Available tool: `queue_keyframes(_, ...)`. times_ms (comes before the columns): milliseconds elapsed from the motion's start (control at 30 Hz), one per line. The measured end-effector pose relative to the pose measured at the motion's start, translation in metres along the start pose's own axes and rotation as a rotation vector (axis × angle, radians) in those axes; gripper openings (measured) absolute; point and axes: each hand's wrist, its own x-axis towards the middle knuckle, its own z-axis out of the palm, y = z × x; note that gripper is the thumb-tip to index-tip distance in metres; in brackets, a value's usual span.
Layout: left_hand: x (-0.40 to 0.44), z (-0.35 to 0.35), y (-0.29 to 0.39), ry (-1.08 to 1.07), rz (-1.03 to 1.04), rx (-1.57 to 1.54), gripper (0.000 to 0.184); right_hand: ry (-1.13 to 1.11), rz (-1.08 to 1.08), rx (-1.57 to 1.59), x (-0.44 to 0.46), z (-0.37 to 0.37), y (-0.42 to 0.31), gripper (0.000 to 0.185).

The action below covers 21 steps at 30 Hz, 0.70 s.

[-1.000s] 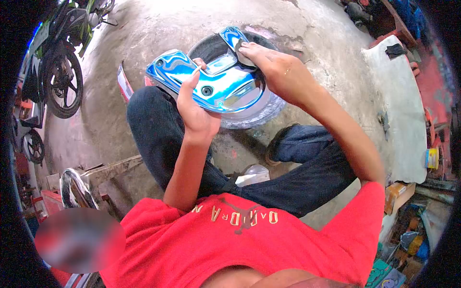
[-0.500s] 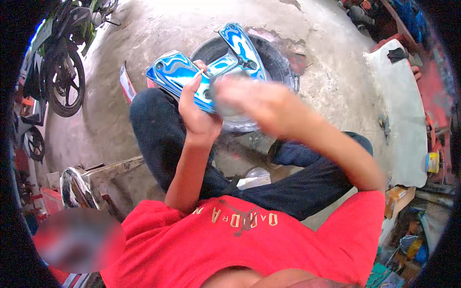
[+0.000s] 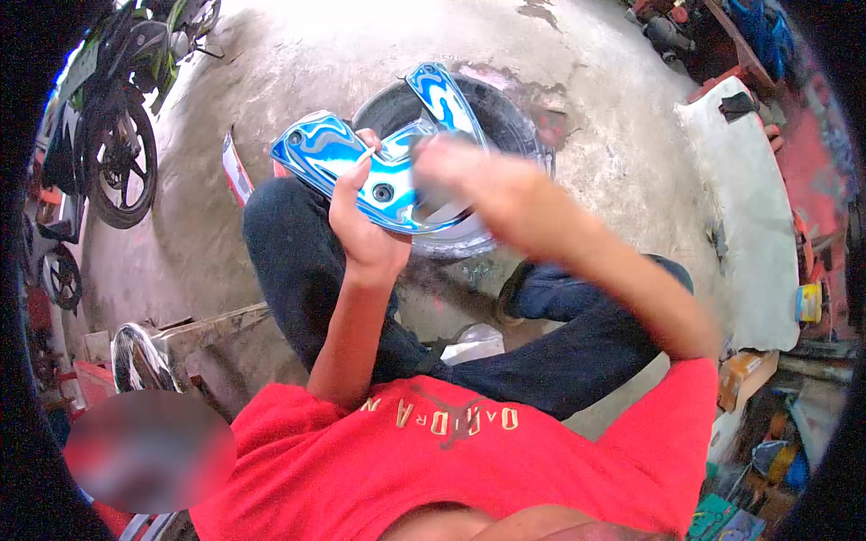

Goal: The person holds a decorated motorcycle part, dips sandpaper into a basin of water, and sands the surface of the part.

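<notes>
My left hand grips the lower edge of a glossy motorcycle body panel, with its thumb on the face. The panel has blue, white and silver swirls, bolt holes, and an arm reaching up to the right. Over the panel's right part is my right hand, blurred by motion. Its fingers are closed on a blurred grey pad against the panel; the pad's exact kind is unclear. Below and behind the panel stands a round dark tub, partly hidden by the panel and my hands.
A red and white panel piece lies on the concrete floor left of my knee. A motorcycle stands at the far left. A pale sheet lies to the right, with a yellow can and a cardboard box nearby.
The panel has tipped and shifted slightly downward in view, showing more of its lower right edge. My right hand has moved slightly right and down, still over the panel.
</notes>
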Motion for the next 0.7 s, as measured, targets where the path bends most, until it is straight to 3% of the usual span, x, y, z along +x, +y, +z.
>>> queue_keyframes(33, 0.000, -0.001, 0.000, 0.033, 0.022, 0.039, 0.028, 0.037, -0.173, -0.055, 0.001, 0.006, -0.018, 0.036)
queue_keyframes(100, 0.001, -0.002, 0.002, 0.092, 0.060, 0.134, 0.026, -0.017, -0.142, 0.088, 0.000, 0.005, -0.022, 0.042)
queue_keyframes(133, -0.003, 0.012, -0.001, 0.156, 0.083, 0.110, 0.025, -0.006, -0.024, 0.067, -0.001, 0.004, -0.010, 0.043)
queue_keyframes(200, -0.002, 0.006, 0.002, 0.067, 0.045, 0.072, 0.027, 0.051, 0.175, 0.088, 0.001, -0.001, 0.025, 0.044)
queue_keyframes(333, 0.000, 0.010, 0.001, 0.017, 0.060, 0.031, 0.026, 0.099, 0.093, -0.092, -0.002, 0.000, 0.012, 0.042)
queue_keyframes(400, -0.001, 0.011, 0.003, 0.097, 0.037, 0.020, 0.026, 0.122, 0.236, 0.026, -0.002, -0.003, 0.012, 0.037)
queue_keyframes(500, -0.003, 0.011, 0.006, 0.029, 0.013, 0.035, 0.026, 0.169, 0.511, 0.060, -0.007, -0.010, 0.042, 0.022)
queue_keyframes(567, -0.001, 0.006, 0.006, 0.087, 0.035, 0.036, 0.027, 0.238, 0.770, 0.306, -0.018, -0.006, 0.079, 0.022)
queue_keyframes(700, -0.001, 0.006, 0.009, 0.149, 0.043, 0.024, 0.027, 0.315, 1.006, 0.804, -0.013, -0.017, 0.081, 0.027)
